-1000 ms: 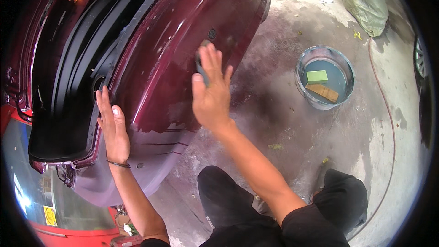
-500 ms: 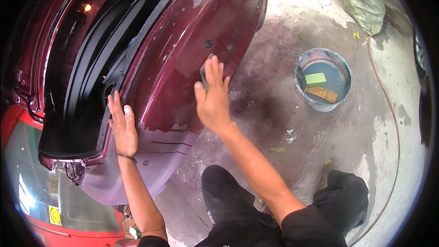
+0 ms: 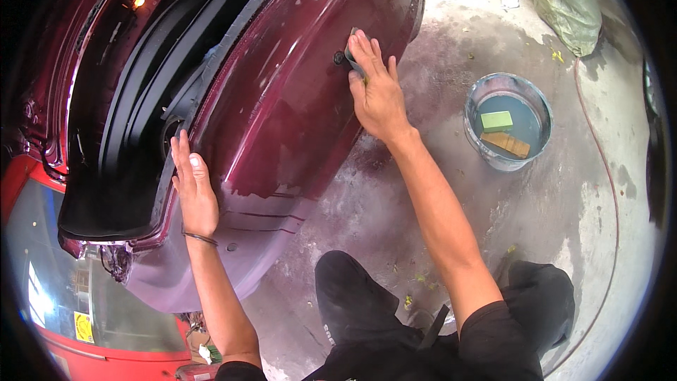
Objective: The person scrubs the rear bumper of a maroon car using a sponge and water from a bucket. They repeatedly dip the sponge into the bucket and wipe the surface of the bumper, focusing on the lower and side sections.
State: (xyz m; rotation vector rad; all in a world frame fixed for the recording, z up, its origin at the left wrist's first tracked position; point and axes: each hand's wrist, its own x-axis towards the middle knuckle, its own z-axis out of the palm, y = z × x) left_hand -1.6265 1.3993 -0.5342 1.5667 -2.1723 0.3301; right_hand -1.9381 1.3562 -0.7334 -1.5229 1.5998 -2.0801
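Note:
My right hand (image 3: 379, 99) lies flat over a thin grey-green sheet of sandpaper (image 3: 352, 61), pressing it to the maroon car bumper (image 3: 296, 116). Fingertips hide much of the sheet. A small round dark fitting (image 3: 338, 57) sits in the bumper just left of it. My left hand (image 3: 195, 197), holding nothing, rests with fingers stretched along the edge of the open trunk (image 3: 159, 215). Toward me the bumper turns dull lilac (image 3: 201, 268), with a few dark lines where the colours meet.
Right of the car, a grey bucket (image 3: 471, 134) of cloudy water holds a green block (image 3: 496, 121) and a tan piece (image 3: 506, 144). A thin hose (image 3: 598, 137) runs along the stained floor from a pale green sack (image 3: 564, 14). Red bodywork with glass (image 3: 113, 282) stands lower left.
My right hand has slid the sandpaper up and right along the bumper, to beside the round fitting. The left hand stays at the trunk edge. The view has shifted slightly.

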